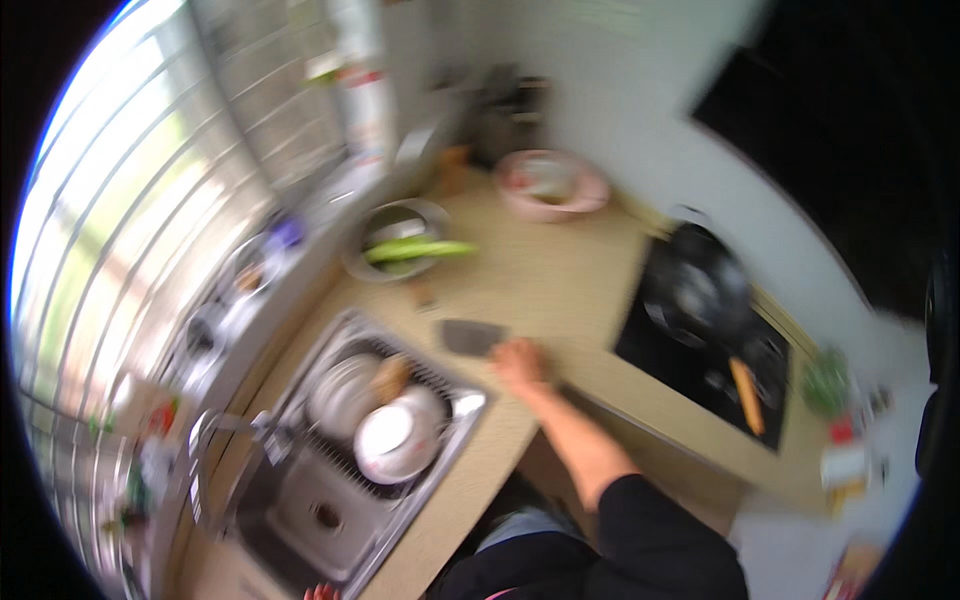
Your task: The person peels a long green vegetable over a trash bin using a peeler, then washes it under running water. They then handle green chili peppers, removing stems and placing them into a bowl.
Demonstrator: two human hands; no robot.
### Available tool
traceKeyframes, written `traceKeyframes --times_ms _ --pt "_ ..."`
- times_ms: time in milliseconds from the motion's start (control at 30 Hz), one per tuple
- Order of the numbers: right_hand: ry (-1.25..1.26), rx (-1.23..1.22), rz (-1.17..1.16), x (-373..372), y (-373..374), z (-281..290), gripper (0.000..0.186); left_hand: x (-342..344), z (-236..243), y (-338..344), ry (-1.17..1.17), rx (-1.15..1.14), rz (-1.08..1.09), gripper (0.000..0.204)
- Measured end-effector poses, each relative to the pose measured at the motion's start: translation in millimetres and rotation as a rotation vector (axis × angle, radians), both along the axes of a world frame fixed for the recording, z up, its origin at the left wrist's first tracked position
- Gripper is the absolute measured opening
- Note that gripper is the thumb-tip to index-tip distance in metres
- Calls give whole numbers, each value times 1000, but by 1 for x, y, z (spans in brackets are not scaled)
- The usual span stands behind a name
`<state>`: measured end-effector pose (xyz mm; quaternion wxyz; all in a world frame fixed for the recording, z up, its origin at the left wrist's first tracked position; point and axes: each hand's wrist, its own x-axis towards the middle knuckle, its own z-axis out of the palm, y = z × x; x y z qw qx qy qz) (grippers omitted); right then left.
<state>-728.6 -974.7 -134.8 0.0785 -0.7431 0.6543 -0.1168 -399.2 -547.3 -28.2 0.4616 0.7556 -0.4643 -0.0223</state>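
Observation:
My right hand [518, 362] is closed on the handle of a cleaver [465, 336], whose dark broad blade lies on or just over the beige counter [560, 258]. Up and left of it, long green vegetables [420, 248] rest across a metal bowl [358, 258]. Only some fingertips of my left hand [320, 591] show at the lower edge, beside the steel sink [295, 510]; their grip is unclear.
Stacked bowls and plates [400, 440] fill the sink's drainer side. At the right, a black pan [697, 278] sits on a dark cooktop [645, 340]. A pink basin [550, 205] stands at the back. A barred window [110, 180] and cluttered sill line the left.

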Motion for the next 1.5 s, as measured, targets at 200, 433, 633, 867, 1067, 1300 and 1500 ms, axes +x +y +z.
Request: traceKeyframes --times_ms 200,433,633,867,1067,1300,1500 --pt "-238 -245 -125 10 97 -4 58 45 -13 -18 767 -21 45 32" --pt "-281 44 -261 -117 382 -20 46 -60 37 -112 921 41 -432 31" --pt "-386 676 -1548 -328 721 -154 38 -225 16 -95 994 130 -855 40" --pt "-635 252 -1820 -465 865 -94 29 -465 -25 -3 1314 537 -910 19" --pt "-1382 -449 -1599 -608 849 -73 10 -659 33 37 1019 690 -1463 20" --pt "-1200 -547 -1235 -769 642 97 20 -769 51 -3 849 644 -1531 20" --pt "-1001 -512 -1057 -881 550 161 24 -916 52 -83 683 463 -1565 16"
